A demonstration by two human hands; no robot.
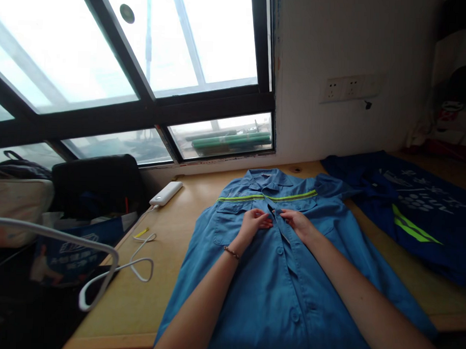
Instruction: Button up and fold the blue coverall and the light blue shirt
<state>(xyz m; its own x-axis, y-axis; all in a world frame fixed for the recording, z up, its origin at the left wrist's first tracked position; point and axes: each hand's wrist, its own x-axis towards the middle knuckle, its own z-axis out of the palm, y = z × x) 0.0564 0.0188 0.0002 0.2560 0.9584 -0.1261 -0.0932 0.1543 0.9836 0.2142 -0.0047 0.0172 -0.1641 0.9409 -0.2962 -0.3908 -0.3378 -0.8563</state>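
A blue work shirt with a yellow-green reflective stripe across the chest lies face up, collar at the far end. Its front placket is partly apart, and buttons show along the left edge. My left hand, a beaded bracelet at the wrist, pinches the left front edge near the chest. Opposite it, my right hand grips the right front edge between thumb and fingers. Whether a button sits between my fingertips is too small to tell.
Under the shirt is a wooden table. A white power bank and its white cable lie left. A dark blue garment spreads at right. Behind are a window and wall sockets; bags stand far left.
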